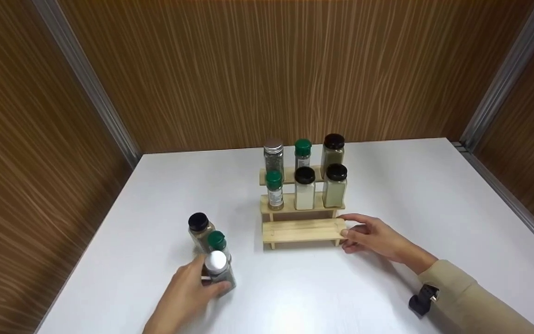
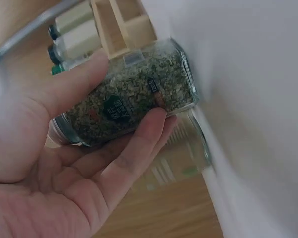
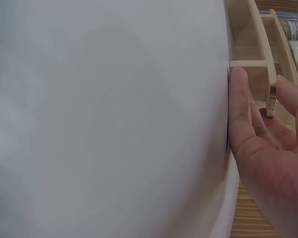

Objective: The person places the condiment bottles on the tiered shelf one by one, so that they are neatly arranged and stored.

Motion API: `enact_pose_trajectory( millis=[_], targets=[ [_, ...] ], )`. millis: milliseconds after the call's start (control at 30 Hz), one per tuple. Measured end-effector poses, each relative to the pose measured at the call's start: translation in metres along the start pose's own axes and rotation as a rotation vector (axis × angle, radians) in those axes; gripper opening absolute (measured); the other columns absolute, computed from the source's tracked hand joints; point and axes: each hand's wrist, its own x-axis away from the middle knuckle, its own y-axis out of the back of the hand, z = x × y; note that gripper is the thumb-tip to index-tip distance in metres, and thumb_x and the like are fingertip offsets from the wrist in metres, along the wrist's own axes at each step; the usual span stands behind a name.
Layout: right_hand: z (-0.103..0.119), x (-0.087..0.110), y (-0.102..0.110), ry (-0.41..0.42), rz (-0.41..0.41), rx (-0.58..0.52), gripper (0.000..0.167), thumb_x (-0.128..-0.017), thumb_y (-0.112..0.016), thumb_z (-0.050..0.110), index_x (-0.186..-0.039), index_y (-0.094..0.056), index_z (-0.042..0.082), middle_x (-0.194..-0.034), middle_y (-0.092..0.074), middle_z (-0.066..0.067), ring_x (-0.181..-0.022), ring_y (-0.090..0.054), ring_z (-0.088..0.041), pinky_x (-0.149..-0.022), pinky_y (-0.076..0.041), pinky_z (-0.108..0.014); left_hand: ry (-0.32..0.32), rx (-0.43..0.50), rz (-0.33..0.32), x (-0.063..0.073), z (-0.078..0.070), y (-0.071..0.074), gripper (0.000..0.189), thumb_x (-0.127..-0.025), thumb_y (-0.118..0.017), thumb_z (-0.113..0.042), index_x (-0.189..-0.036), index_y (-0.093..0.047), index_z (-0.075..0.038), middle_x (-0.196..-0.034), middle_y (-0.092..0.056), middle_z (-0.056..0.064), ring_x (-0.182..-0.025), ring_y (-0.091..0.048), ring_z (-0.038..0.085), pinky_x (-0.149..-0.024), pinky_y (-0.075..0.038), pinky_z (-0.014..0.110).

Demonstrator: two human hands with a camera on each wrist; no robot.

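My left hand [image 1: 186,290] grips a glass spice jar [image 1: 219,271] with a silver lid, thumb on one side and fingers on the other. In the left wrist view this jar [image 2: 134,91] is full of dried green herbs. Right beside it stand a green-capped spice jar [image 1: 218,241] and a black-capped spice jar [image 1: 200,227]. At the right end of the wooden tiered rack [image 1: 301,230], my right hand [image 1: 371,239] pinches the lowest step, thumb on top. In the right wrist view the fingers [image 3: 241,109] reach along the rack's end near the tabletop.
On the middle tier stand a green-capped jar [image 1: 275,192] and two black-capped jars, one of white powder [image 1: 304,190]. The top tier holds a silver-lidded jar [image 1: 274,157], a green-capped one and a black-capped one. Wood-grain panels [image 1: 295,69] enclose the white table [image 1: 132,260].
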Motion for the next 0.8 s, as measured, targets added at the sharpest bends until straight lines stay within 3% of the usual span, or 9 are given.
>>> enact_pose_trajectory(
  millis=[267,400,567,733,800],
  targets=[
    [-0.001,0.000,0.000,0.008,0.006,-0.003,0.065,-0.106,-0.064,0.016,-0.159,-0.033,-0.004,-0.115,-0.074,-0.018,-0.098,-0.076,-0.021,-0.091,-0.064,-0.038,-0.162,-0.032,0.099,-0.012,-0.028,-0.030,0.062,-0.081,-0.090,-0.039,-0.127,-0.063,-0.007,-0.122,-0.074,0.013,-0.112,-0.072,0.029,-0.100,-0.057,0.051],
    [-0.003,0.000,0.000,0.009,0.009,-0.007,0.066,-0.106,-0.064,0.016,-0.160,-0.032,-0.004,-0.111,-0.074,-0.015,-0.099,-0.076,-0.022,-0.092,-0.063,-0.038,-0.256,-0.020,0.138,-0.029,-0.046,-0.047,0.058,-0.083,-0.089,-0.040,-0.125,-0.064,-0.009,-0.120,-0.076,0.012,-0.108,-0.075,0.025,-0.097,-0.060,0.044],
    [-0.004,-0.001,0.000,0.017,0.007,-0.010,0.066,-0.106,-0.064,0.017,-0.160,-0.032,-0.003,-0.108,-0.075,-0.015,-0.099,-0.076,-0.023,-0.092,-0.063,-0.038,-0.309,0.004,0.175,-0.053,-0.075,-0.063,0.063,-0.083,-0.088,-0.040,-0.132,-0.061,-0.011,-0.123,-0.076,0.010,-0.109,-0.073,0.021,-0.097,-0.060,0.039],
    [-0.002,0.000,-0.001,0.006,0.000,-0.013,0.066,-0.106,-0.064,0.017,-0.160,-0.033,-0.002,-0.114,-0.074,-0.018,-0.099,-0.076,-0.023,-0.092,-0.064,-0.038,-0.398,0.005,0.156,-0.076,-0.104,-0.073,0.066,-0.082,-0.090,-0.038,-0.132,-0.060,-0.009,-0.125,-0.074,0.010,-0.110,-0.072,0.021,-0.098,-0.060,0.036],
    [-0.001,0.001,0.000,-0.002,-0.003,-0.013,0.066,-0.105,-0.065,0.017,-0.160,-0.033,-0.002,-0.115,-0.073,-0.018,-0.099,-0.075,-0.023,-0.091,-0.064,-0.038,-0.405,0.014,0.150,-0.082,-0.115,-0.075,0.066,-0.081,-0.091,-0.038,-0.132,-0.061,-0.009,-0.125,-0.073,0.009,-0.110,-0.071,0.021,-0.097,-0.060,0.035]
  ],
)
